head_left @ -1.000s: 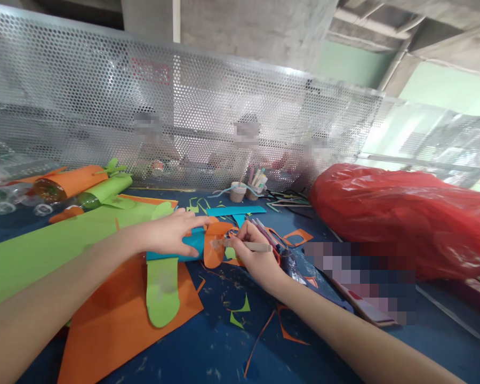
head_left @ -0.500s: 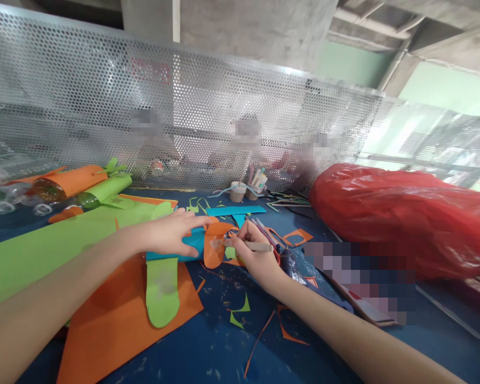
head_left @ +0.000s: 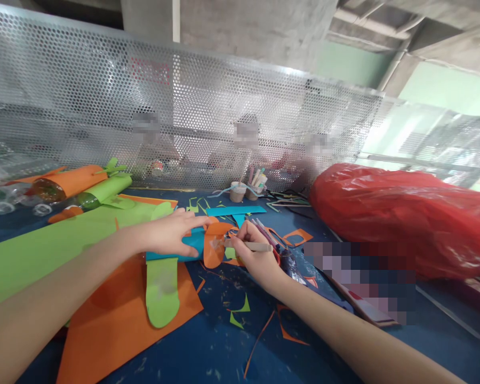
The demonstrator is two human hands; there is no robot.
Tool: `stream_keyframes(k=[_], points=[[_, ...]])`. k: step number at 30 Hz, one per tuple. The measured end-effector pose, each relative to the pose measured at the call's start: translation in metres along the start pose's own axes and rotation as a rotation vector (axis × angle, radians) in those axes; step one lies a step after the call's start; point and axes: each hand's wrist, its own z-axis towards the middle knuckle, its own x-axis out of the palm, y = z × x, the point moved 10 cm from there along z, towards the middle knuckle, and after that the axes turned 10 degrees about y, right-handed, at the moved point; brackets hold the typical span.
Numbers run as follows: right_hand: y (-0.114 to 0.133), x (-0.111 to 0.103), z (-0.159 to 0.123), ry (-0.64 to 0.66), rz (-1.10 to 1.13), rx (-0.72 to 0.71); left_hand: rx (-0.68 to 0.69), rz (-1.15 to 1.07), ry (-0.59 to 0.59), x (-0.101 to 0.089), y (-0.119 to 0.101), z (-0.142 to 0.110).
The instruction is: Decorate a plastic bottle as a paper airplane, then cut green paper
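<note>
My left hand [head_left: 176, 232] is curved over a tube wrapped in blue paper [head_left: 194, 242], thumb at the near side and fingers on top, pressing it to the table. A rounded orange paper piece [head_left: 214, 256] sits at the tube's right end, with a whitish wet-looking smear on it. A green paper strip with a rounded end [head_left: 162, 298] extends from the tube towards me. In my right hand [head_left: 256, 253] is a slim beige stick [head_left: 260, 247], pinched like a pen; its thin tip meets the orange piece. Whether it is a brush cannot be made out.
Orange sheet [head_left: 116, 330] and green sheet [head_left: 84, 234] lie at left, paper-wrapped bottles [head_left: 80, 181] behind. Cups [head_left: 238, 192] with pens stand at the back. A red plastic bag [head_left: 392, 213] bulges at right. Paper scraps [head_left: 240, 306] dot the blue table; a perforated metal screen [head_left: 224, 96] stands beyond.
The stick's tip has shifted very slightly on the orange piece, and the pale smear there looks a little different. My left hand and the tube stay in place.
</note>
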Motion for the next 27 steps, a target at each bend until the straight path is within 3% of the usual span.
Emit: stream_keyframes(k=[27], points=[[0.0023,-0.0004,-0.0007,-0.015,-0.003,0.0,0.014,-0.02,-0.014,0.0013,0.0037,0.0011]])
